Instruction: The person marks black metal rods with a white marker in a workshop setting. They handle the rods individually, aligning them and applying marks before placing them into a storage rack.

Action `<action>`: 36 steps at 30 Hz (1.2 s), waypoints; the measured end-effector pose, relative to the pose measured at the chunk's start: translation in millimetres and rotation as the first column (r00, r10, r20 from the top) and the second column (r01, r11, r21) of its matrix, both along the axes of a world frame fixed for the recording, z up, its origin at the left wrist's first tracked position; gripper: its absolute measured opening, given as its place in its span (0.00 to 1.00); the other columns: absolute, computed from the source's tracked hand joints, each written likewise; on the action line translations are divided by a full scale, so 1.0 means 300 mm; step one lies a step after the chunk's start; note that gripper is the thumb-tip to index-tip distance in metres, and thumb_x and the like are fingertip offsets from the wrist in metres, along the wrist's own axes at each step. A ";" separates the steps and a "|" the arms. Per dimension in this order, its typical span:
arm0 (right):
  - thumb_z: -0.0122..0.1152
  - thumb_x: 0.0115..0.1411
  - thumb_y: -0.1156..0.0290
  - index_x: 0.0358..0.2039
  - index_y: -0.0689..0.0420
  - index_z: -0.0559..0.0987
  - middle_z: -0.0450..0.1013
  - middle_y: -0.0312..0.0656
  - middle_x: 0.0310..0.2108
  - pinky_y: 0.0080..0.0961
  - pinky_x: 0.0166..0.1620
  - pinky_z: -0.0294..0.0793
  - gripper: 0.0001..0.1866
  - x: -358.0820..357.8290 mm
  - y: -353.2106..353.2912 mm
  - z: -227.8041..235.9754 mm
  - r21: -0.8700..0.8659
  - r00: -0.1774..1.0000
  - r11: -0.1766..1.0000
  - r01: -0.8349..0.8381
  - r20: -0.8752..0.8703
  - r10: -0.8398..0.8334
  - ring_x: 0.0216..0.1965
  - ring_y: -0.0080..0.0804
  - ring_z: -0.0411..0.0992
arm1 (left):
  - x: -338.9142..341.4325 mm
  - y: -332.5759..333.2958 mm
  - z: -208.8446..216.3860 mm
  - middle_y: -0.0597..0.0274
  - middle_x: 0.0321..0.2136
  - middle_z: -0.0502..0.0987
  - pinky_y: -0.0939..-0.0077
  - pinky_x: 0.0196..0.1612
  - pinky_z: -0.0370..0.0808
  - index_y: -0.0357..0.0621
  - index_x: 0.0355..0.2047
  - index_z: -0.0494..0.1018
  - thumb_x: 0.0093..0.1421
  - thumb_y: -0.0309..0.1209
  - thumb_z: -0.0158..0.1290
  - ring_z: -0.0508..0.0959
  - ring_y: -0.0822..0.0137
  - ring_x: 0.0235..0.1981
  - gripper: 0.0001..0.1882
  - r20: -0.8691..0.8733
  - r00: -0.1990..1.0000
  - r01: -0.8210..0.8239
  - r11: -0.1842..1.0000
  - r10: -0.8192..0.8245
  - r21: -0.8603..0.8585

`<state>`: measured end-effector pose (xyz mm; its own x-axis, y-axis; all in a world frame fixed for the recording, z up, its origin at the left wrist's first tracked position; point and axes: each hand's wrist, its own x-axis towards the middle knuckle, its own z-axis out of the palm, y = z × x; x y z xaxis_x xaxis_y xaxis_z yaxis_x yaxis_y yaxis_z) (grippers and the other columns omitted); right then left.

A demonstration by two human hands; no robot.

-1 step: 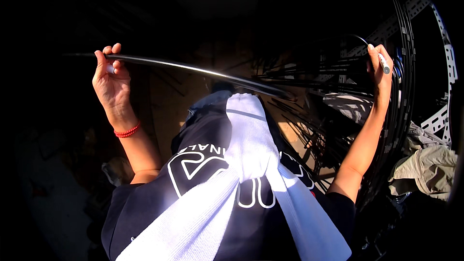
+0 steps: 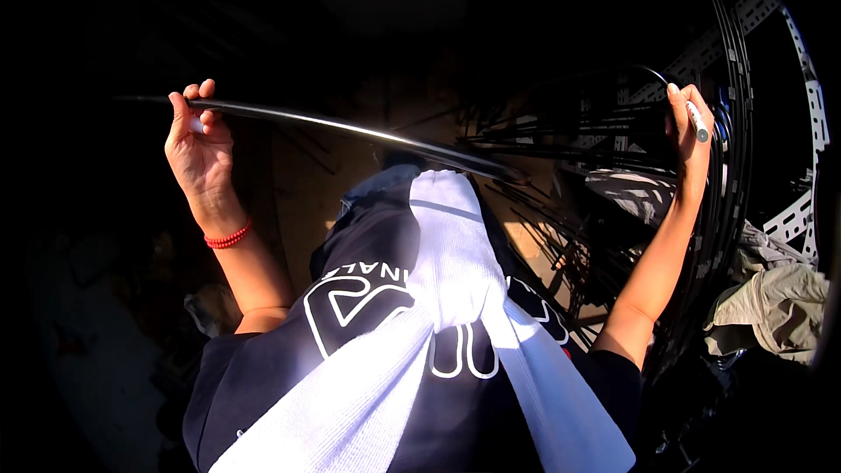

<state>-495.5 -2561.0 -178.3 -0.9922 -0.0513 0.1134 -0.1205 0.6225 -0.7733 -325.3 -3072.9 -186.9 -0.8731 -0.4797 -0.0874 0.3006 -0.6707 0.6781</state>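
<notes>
At the left, my left hand (image 2: 205, 158) pinches a long, thin black strip (image 2: 350, 126) between thumb and fingers. The strip bows across in front of me, slanting down to the right, and its far left end fades into shadow. A small white piece (image 2: 196, 125) shows among the left fingers; its kind is unclear. Raised at the right, my right hand (image 2: 687, 127) closes around a white marker pen (image 2: 697, 122) with a grey end. A thin black curved strip (image 2: 652, 71) meets the tips of these fingers; whether it joins the other strip is hidden in the dark.
Many black strips (image 2: 569, 154) lie fanned out below the right hand, and a bundle (image 2: 740, 123) curves along the right side. Perforated white metal angle bars (image 2: 790, 221) stand there. A beige cloth (image 2: 771, 311) lies at lower right. A white towel (image 2: 451, 236) hangs down my chest.
My left hand has shifted slightly to the left, taking the black strip with it. The right hand has dipped very slightly; both grips stay the same.
</notes>
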 end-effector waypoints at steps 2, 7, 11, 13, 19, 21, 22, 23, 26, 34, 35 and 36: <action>0.54 0.57 0.64 0.14 0.55 0.62 0.54 0.28 0.10 0.14 0.16 0.49 0.18 0.033 -0.035 0.016 0.008 0.998 1.000 -0.015 -0.065 0.016 0.12 0.14 0.52 | 0.028 -0.025 0.042 0.46 0.33 0.75 0.84 0.21 0.77 0.32 0.32 0.68 0.61 0.34 0.43 0.75 0.67 0.19 0.14 -0.009 1.000 -0.011 1.000 0.011 0.021; 0.56 0.57 0.65 0.15 0.58 0.61 0.52 0.28 0.11 0.15 0.18 0.48 0.19 0.101 -0.081 -0.008 0.045 0.994 0.997 0.064 -0.089 -0.060 0.14 0.14 0.49 | 0.019 -0.066 0.034 0.54 0.28 0.75 0.91 0.19 0.70 0.34 0.31 0.69 0.61 0.32 0.44 0.71 0.74 0.17 0.11 -0.058 0.998 0.022 0.999 -0.020 0.044; 0.56 0.56 0.67 0.16 0.59 0.61 0.51 0.31 0.11 0.18 0.19 0.50 0.18 0.113 -0.110 -0.028 0.127 0.976 0.987 0.095 -0.205 -0.067 0.16 0.16 0.49 | 0.007 -0.137 0.003 0.53 0.27 0.75 0.92 0.17 0.69 0.33 0.31 0.68 0.61 0.31 0.44 0.71 0.75 0.16 0.11 -0.083 0.996 0.031 0.997 -0.025 0.068; 0.55 0.57 0.67 0.15 0.58 0.61 0.51 0.30 0.10 0.18 0.18 0.49 0.18 0.115 -0.109 -0.027 0.141 0.968 0.984 0.111 -0.242 -0.075 0.14 0.15 0.49 | 0.011 -0.152 -0.017 0.54 0.27 0.75 0.93 0.17 0.70 0.33 0.30 0.68 0.61 0.31 0.44 0.72 0.74 0.16 0.11 -0.082 0.996 0.023 0.997 -0.017 0.076; 0.57 0.55 0.67 0.17 0.61 0.63 0.61 0.47 0.12 0.30 0.22 0.60 0.17 0.159 -0.049 -0.027 0.231 0.924 0.912 0.339 -0.264 -0.277 0.15 0.43 0.56 | 0.010 -0.182 -0.057 0.53 0.26 0.75 0.93 0.16 0.68 0.33 0.30 0.68 0.61 0.31 0.44 0.70 0.75 0.15 0.11 -0.066 0.998 0.000 0.996 0.006 0.093; 0.58 0.54 0.68 0.18 0.61 0.63 0.61 0.47 0.12 0.31 0.22 0.61 0.16 0.175 -0.025 -0.063 0.274 0.886 0.879 0.390 -0.371 -0.278 0.16 0.45 0.58 | 0.013 -0.190 -0.061 0.52 0.27 0.74 0.93 0.16 0.68 0.33 0.30 0.68 0.61 0.31 0.44 0.70 0.75 0.15 0.11 -0.068 0.998 -0.008 0.995 0.015 0.101; 0.58 0.54 0.69 0.19 0.60 0.62 0.61 0.48 0.12 0.31 0.22 0.62 0.16 0.183 -0.024 -0.069 0.291 0.868 0.862 0.416 -0.408 -0.281 0.16 0.46 0.58 | 0.016 -0.192 -0.064 0.52 0.27 0.74 0.93 0.16 0.68 0.33 0.30 0.67 0.61 0.31 0.44 0.70 0.75 0.15 0.11 -0.065 0.998 -0.015 0.995 0.022 0.103; 0.59 0.52 0.72 0.20 0.60 0.62 0.62 0.46 0.13 0.31 0.22 0.62 0.14 0.186 -0.022 -0.061 0.325 0.844 0.837 0.440 -0.467 -0.263 0.16 0.46 0.60 | 0.016 -0.192 -0.070 0.52 0.27 0.74 0.93 0.16 0.68 0.33 0.31 0.67 0.61 0.31 0.44 0.70 0.74 0.15 0.11 -0.079 0.997 -0.001 0.994 0.011 0.114; 0.60 0.51 0.74 0.24 0.60 0.64 0.63 0.46 0.17 0.32 0.24 0.63 0.12 0.198 -0.009 -0.072 0.221 0.790 0.857 0.465 -0.540 -0.289 0.18 0.46 0.62 | 0.020 -0.213 -0.076 0.53 0.27 0.74 0.94 0.16 0.67 0.33 0.31 0.67 0.61 0.31 0.44 0.70 0.75 0.15 0.11 -0.099 0.995 0.038 0.990 -0.024 0.136; 0.57 0.53 0.74 0.26 0.60 0.65 0.66 0.47 0.19 0.37 0.24 0.63 0.09 0.191 -0.012 -0.153 0.360 0.795 0.809 0.464 -0.573 -0.201 0.22 0.49 0.65 | 0.056 -0.338 -0.139 0.52 0.28 0.72 0.94 0.18 0.66 0.30 0.32 0.65 0.62 0.29 0.43 0.66 0.77 0.16 0.10 -0.154 0.988 0.024 0.958 0.021 0.285; 0.57 0.52 0.75 0.26 0.60 0.65 0.66 0.47 0.20 0.37 0.24 0.62 0.09 0.193 -0.007 -0.168 0.369 0.786 0.801 0.472 -0.588 -0.192 0.21 0.49 0.65 | 0.060 -0.338 -0.134 0.52 0.28 0.73 0.93 0.18 0.66 0.30 0.33 0.66 0.61 0.29 0.44 0.68 0.77 0.17 0.10 -0.177 0.984 0.072 0.937 -0.012 0.341; 0.57 0.52 0.75 0.26 0.60 0.65 0.66 0.47 0.20 0.37 0.25 0.63 0.08 0.185 0.006 -0.176 0.359 0.778 0.797 0.485 -0.594 -0.206 0.22 0.49 0.65 | 0.057 -0.362 -0.119 0.52 0.28 0.73 0.93 0.19 0.67 0.30 0.33 0.66 0.61 0.28 0.43 0.68 0.77 0.18 0.10 -0.163 0.986 0.077 0.952 -0.029 0.297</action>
